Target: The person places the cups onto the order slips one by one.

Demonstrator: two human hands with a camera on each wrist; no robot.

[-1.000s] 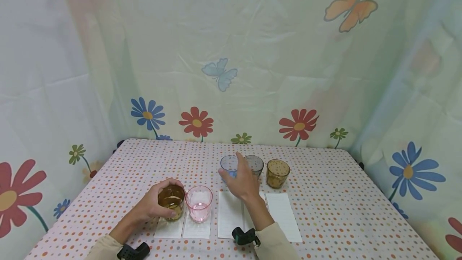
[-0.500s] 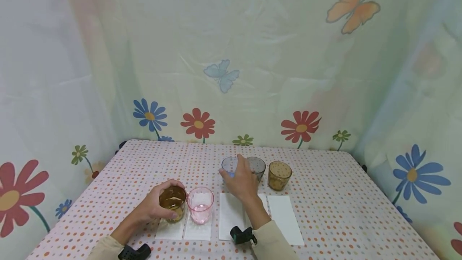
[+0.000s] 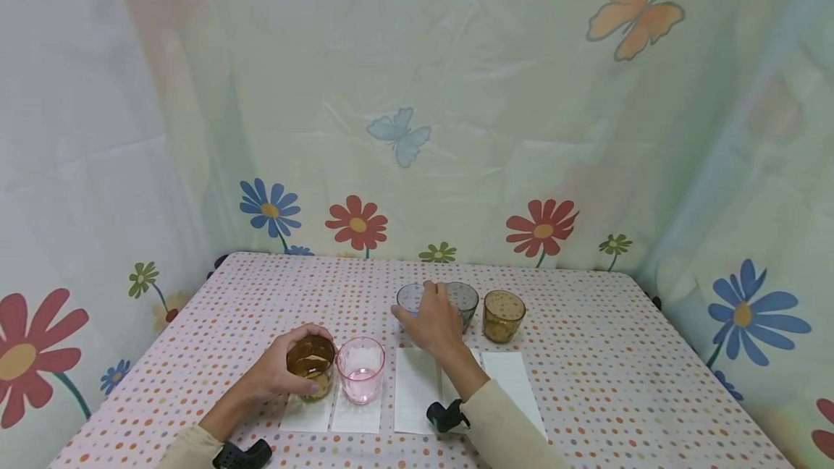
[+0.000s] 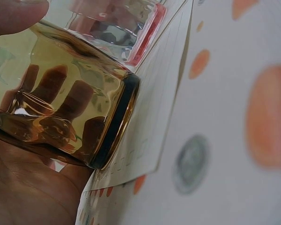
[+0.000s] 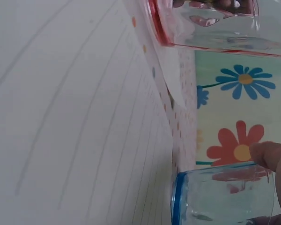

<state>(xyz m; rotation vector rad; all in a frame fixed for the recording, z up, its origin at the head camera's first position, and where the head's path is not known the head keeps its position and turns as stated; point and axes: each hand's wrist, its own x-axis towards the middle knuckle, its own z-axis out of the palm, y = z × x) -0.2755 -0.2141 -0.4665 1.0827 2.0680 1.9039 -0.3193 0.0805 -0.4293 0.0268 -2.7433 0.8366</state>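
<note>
My left hand (image 3: 270,371) holds an amber glass tumbler (image 3: 311,364) above a white paper slip (image 3: 302,420). In the left wrist view, the fingers show through the tilted-looking tumbler (image 4: 61,93), whose dark base sits close over the paper. Right beside it stands a clear tumbler with a pink tint (image 3: 360,376). Farther back, my right hand (image 3: 438,326) grips a blue tumbler (image 3: 408,298), partly hidden behind the hand. The right wrist view has the thumb at the rim end of that blue tumbler (image 5: 220,197). A grey tumbler (image 3: 465,299) stands just right of the fingers.
A second amber tumbler (image 3: 504,317) ends the back row on the right. Lined paper sheets (image 3: 415,400) lie in front of the row, partly under the right forearm. Another slip (image 3: 356,420) lies beneath the pink tumbler. A dotted cloth (image 3: 599,368) covers the table; printed curtains (image 3: 456,187) enclose it.
My right hand has shifted slightly left around the blue tumbler, its fingers drawn in more, while its wrist has swung right. The left hand and its amber tumbler stay in place.
</note>
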